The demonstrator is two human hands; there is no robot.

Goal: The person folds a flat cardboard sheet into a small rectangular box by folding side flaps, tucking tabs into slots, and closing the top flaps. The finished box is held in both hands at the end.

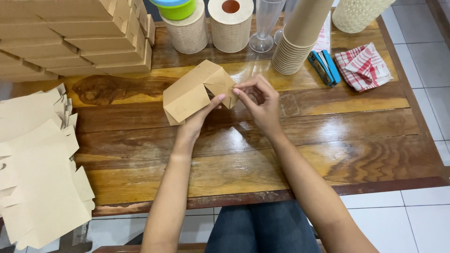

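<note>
The box (197, 91), half folded, is above the middle of the table (328, 150). The left hand (199, 117) grips its underside; the right hand (260, 105) pinches a side flap. Folded boxes (79, 37) are stacked behind-left of it, flat blanks (37, 164) wait at left.

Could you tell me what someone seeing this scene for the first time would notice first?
First, the half-folded brown cardboard box at the middle of the wooden table, held by the left hand and pinched at a flap by the right hand. Next, the heap of flat box blanks at the left edge and the stack of folded boxes at top left.
</note>
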